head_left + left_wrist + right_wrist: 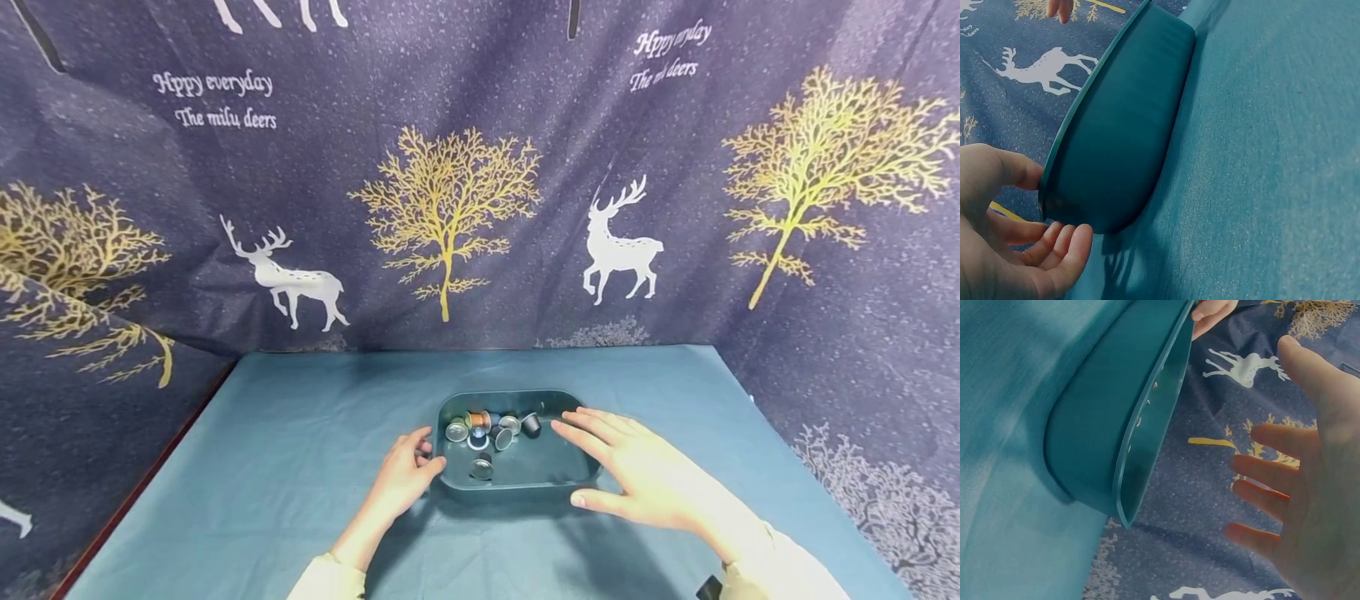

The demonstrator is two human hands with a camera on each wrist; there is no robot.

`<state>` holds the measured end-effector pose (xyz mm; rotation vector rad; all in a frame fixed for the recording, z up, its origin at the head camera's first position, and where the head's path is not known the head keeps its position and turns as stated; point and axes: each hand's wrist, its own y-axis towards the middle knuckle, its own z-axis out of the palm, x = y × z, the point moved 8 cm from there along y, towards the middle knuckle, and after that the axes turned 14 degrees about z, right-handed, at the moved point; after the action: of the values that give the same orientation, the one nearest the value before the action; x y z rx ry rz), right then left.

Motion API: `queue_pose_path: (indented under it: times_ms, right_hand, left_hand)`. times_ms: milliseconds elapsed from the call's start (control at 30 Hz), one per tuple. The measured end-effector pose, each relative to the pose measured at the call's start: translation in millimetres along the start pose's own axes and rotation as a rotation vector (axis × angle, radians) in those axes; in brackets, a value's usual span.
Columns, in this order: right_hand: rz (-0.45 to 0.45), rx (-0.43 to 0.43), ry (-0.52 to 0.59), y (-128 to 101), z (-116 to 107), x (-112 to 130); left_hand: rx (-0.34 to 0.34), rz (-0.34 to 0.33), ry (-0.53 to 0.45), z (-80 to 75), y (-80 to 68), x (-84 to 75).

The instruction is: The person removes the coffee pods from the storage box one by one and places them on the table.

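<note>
A dark green rounded rectangular tub stands on the table with several small coffee capsules inside. Most of the capsules lie clustered toward its left and back, and one silver-lidded capsule sits nearer the front wall. My left hand holds the tub's left end, thumb on the rim and fingers curled against the outer side, as the tub wall shows in the left wrist view. Over the right end hovers my right hand, fingers spread and holding nothing; the right wrist view has its fingers apart from the rim.
A blue-green cloth covers the table. Behind it and at the sides hangs a dark blue curtain printed with white deer and golden trees. The table's left edge shows a dark red strip.
</note>
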<state>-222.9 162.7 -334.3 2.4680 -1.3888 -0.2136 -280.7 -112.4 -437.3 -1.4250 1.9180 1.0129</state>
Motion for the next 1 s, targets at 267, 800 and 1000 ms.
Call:
queue_pose_path:
  times_ms: [267,800,1000]
  right_hand:
    - [-0.010,0.002,0.007,1,0,0]
    - [0.021,0.035,0.016,1,5,-4]
    - [0.040,0.057,0.016,1,7,-5]
  left_hand:
    - [-0.004,-0.024,-0.071,2.7,1.9,3.0]
    - [0.002,-0.114,-0.381,9.8,2.3,7.3]
    - [0.024,-0.125,-0.426,10.4,1.1,6.5]
